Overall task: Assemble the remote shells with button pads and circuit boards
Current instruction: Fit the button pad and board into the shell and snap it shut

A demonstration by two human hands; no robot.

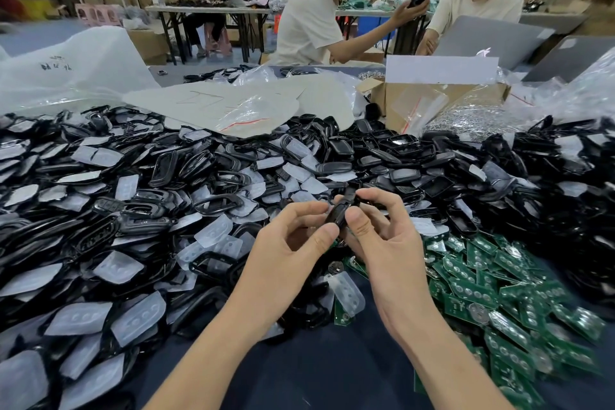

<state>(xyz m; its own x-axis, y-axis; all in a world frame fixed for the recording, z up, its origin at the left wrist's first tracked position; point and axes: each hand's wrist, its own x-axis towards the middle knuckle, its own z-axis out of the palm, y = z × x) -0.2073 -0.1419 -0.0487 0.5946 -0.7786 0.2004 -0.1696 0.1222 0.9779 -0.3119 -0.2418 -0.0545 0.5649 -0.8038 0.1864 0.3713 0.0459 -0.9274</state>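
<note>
A worker's left hand and right hand pinch a black remote shell above the dark table. Green circuit boards lie just right, translucent button pads left. Loose shells are heaped beyond, before a cardboard box.

One wide-angle view from head height; faces forward and down, close over the left hand and right hand; the bench recedes toward the room beyond.
</note>
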